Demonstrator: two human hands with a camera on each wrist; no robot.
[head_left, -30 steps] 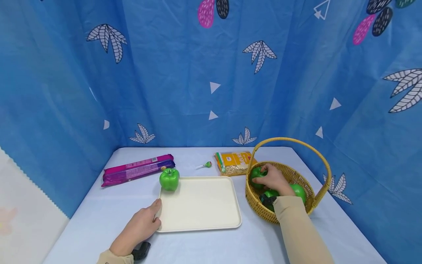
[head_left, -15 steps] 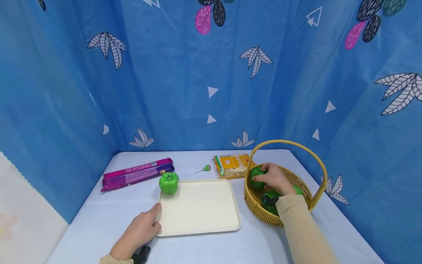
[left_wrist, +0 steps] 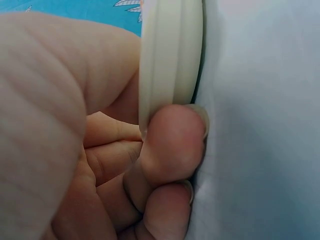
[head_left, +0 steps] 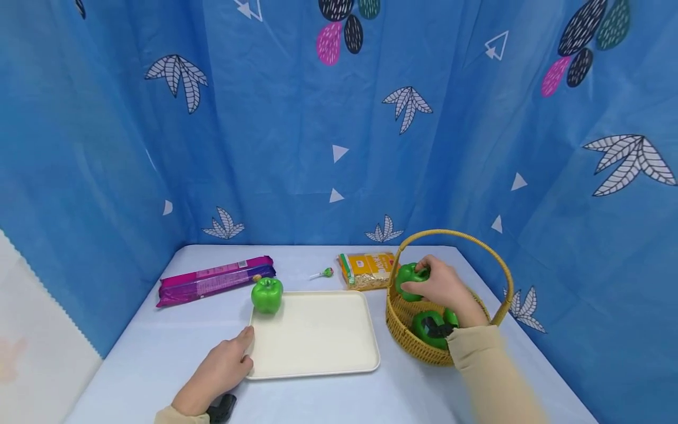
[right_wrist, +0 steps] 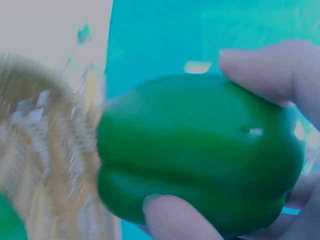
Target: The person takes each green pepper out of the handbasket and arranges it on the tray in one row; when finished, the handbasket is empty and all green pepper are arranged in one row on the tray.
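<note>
At the left edge of a cream rectangular tray (head_left: 318, 338), my left hand (head_left: 218, 370) pinches the rim; the left wrist view shows curled fingertips (left_wrist: 172, 145) against the tray's edge. A green bell pepper (head_left: 267, 296) sits on the tray's far left corner. My right hand (head_left: 444, 290) grips another green bell pepper (right_wrist: 190, 150) between thumb and fingers, over the far left part of a wicker basket (head_left: 404, 338). Below that hand, more green peppers (head_left: 421, 327) lie in the basket, partly covered by the wrist and its camera.
The basket's tall handle (head_left: 455, 232) arches over the right forearm. Behind the tray lie a purple packet (head_left: 217, 281), a lollipop (head_left: 327, 272) and an orange bag of grains (head_left: 368, 271). Blue patterned curtains (head_left: 291, 147) enclose the table's back and sides.
My right hand has raised the pepper slightly from inside the basket, up to its rim. My left hand keeps its hold on the tray. The head view has shifted a little.
</note>
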